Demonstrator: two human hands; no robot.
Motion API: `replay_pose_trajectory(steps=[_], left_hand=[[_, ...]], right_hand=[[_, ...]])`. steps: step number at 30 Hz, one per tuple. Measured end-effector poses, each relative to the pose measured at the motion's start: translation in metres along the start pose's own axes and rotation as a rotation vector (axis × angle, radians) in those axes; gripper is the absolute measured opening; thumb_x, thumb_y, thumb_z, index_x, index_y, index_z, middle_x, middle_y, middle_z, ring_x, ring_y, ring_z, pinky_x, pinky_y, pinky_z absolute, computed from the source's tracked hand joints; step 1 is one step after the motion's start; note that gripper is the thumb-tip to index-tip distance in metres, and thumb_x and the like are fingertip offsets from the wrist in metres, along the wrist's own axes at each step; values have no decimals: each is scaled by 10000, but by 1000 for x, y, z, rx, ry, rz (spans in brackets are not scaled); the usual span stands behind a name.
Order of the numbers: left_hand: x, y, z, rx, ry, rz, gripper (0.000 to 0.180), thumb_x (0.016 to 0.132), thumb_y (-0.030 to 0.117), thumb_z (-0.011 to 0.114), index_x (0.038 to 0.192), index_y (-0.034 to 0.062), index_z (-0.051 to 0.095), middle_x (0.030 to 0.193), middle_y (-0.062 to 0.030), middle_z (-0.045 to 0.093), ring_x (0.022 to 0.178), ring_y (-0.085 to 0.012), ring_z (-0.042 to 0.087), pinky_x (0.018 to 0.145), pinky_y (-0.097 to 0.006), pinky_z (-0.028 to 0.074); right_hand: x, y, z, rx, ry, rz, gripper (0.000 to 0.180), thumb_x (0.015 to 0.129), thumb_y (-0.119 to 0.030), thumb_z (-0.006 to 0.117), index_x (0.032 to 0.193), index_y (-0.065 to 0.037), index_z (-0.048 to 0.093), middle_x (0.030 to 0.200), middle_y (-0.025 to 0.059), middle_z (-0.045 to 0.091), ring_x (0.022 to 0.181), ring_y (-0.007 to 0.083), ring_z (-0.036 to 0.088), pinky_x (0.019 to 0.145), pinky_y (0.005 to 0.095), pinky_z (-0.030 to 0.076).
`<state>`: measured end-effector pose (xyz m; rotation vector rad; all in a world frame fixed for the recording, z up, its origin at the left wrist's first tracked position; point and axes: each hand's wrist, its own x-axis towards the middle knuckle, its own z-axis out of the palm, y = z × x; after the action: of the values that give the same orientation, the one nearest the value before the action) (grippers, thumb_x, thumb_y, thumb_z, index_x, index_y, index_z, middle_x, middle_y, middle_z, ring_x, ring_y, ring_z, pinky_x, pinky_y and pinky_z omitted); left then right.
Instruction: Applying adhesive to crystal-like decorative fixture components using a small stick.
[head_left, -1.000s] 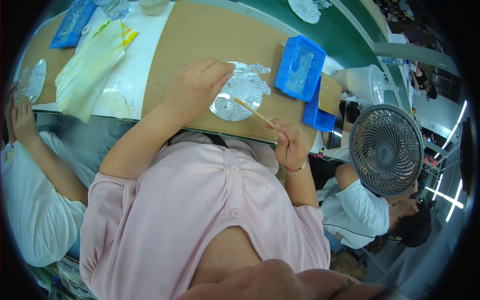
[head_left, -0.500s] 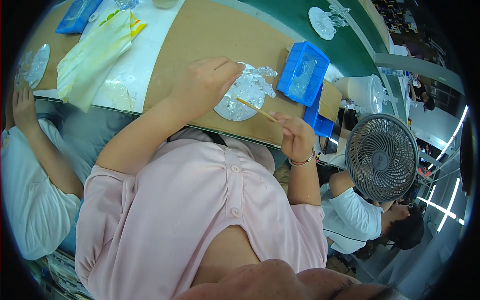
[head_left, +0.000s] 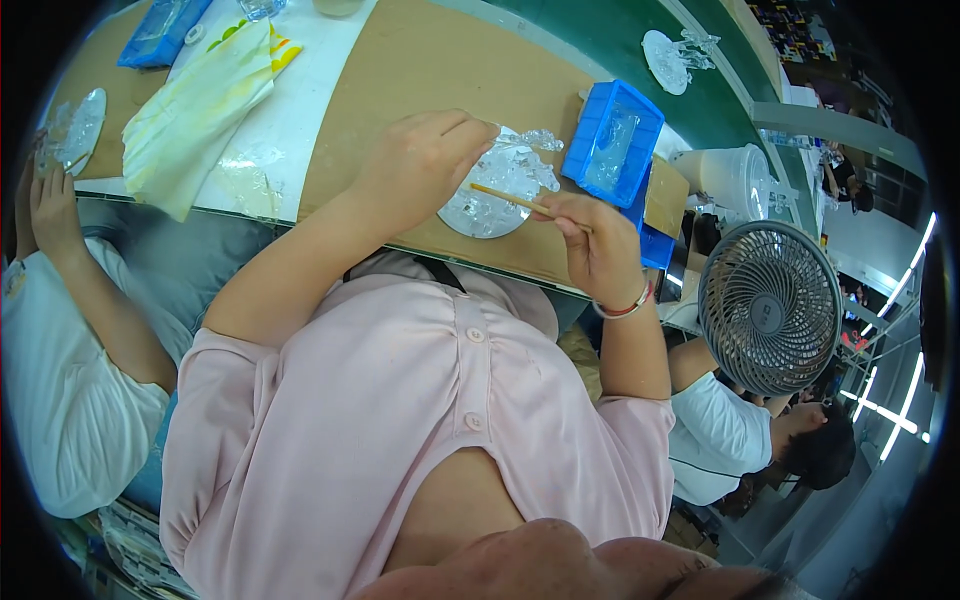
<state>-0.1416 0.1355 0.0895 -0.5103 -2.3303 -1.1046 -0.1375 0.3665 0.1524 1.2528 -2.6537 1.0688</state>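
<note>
A round white base (head_left: 470,215) bearing clear, glassy-looking pieces (head_left: 515,175) lies on the brown board in front of me. My left hand (head_left: 430,165) reaches over its left side, thumb and fingers pinched at a clear piece along the upper edge; the fingertips partly hide the contact. In my right hand (head_left: 603,245) is a thin, yellowish wooden stick (head_left: 508,197), gripped between thumb and fingers. The stick points left, and its tip lies over the clear pieces. Whether the tip touches them I cannot tell.
Blue bins (head_left: 612,145) stand right of the base, with a translucent tub (head_left: 730,180) and a grey fan (head_left: 770,308) beyond. A pale yellow cloth (head_left: 200,120) lies left. Another similar clear piece (head_left: 668,62) sits at the back. Co-workers' arms (head_left: 95,280) are on both sides.
My right hand has turned and shifted slightly up and right, and the stick lies flatter over the clear pieces. My left hand keeps its pinch. The whole view has shifted slightly.
</note>
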Motion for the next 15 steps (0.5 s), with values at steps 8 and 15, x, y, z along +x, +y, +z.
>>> replay_pose_trajectory(steps=[8,15], left_hand=[[4,3,-3,24,-32,9,106,819,101,657,922,75,666,783,-56,632,702,-244,627,610,-343,504],[2,3,-3,64,-55,52,184,770,50,619,949,67,662,819,-58,635,742,-245,632,639,-343,510]], right_hand=[[26,-5,-1,76,-106,-25,36,930,-43,550,956,-23,535,929,158,685,859,288,688,722,331,539],[36,-22,-4,-213,-353,-76,130,833,-6,568,960,-15,543,952,126,664,846,317,646,718,363,520]])
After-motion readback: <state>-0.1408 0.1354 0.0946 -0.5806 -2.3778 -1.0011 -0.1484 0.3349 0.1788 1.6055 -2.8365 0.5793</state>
